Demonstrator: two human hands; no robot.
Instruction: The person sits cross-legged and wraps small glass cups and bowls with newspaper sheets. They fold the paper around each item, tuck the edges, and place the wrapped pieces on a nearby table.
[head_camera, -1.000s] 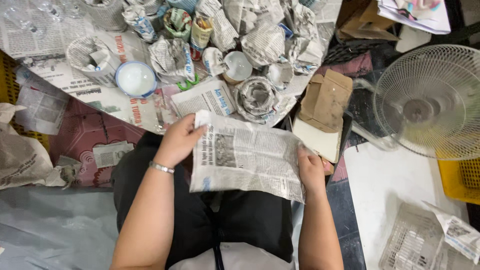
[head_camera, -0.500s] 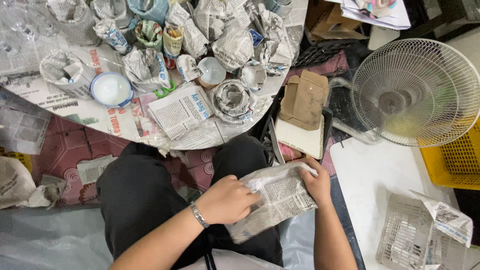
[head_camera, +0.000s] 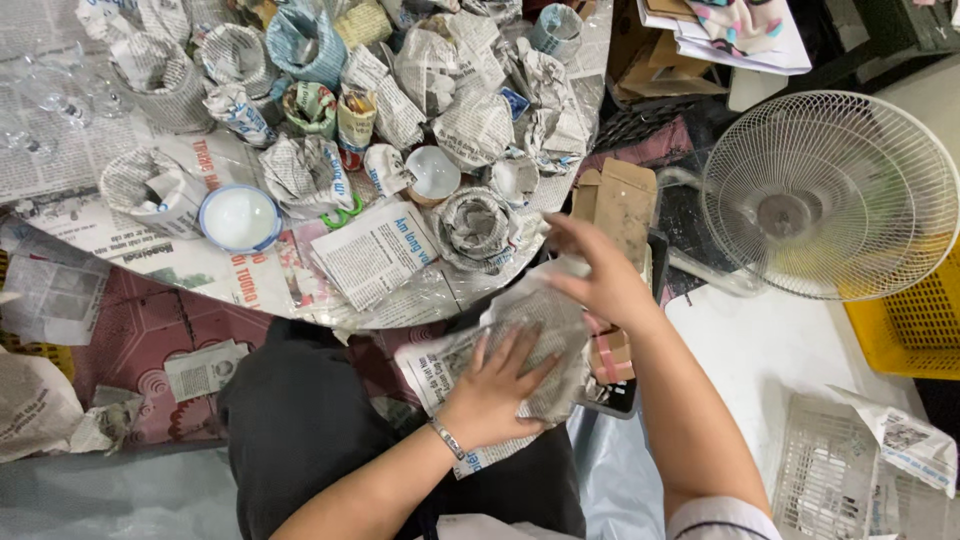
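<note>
**packrat:** So where's the bundle (head_camera: 535, 345) sitting relative to the hands? Can't quite read it.

**benchlurker:** Right under both of them, over the lap. It's a lump wrapped in newspaper, and its long axis runs diagonal, from low on the person's left up toward their right. Left hand (head_camera: 500, 385) is flat on the lower end, fingers spread, palm pressing the paper down. Right hand (head_camera: 600, 275) is on the upper end, fingers loosely curled over the top edge, more cupping than gripping.

**packrat:** Which one's closer to the middle?

**benchlurker:** Left, I'd say. It covers most of the body; the right only has the far tip.

**packrat:** What does it look like?

**benchlurker:** Grey newsprint, crumpled, bulging in the middle, with a loose flap of paper trailing out below the left wrist. Can't tell what's inside.

**packrat:** And around it?

**benchlurker:** Just past the right hand, a cardboard box (head_camera: 620, 200). Beyond both hands, the table (head_camera: 90, 240) full of wrapped lumps, plus a white bowl (head_camera: 240, 218). Off to the right, well apart, a fan (head_camera: 830, 195).
</note>
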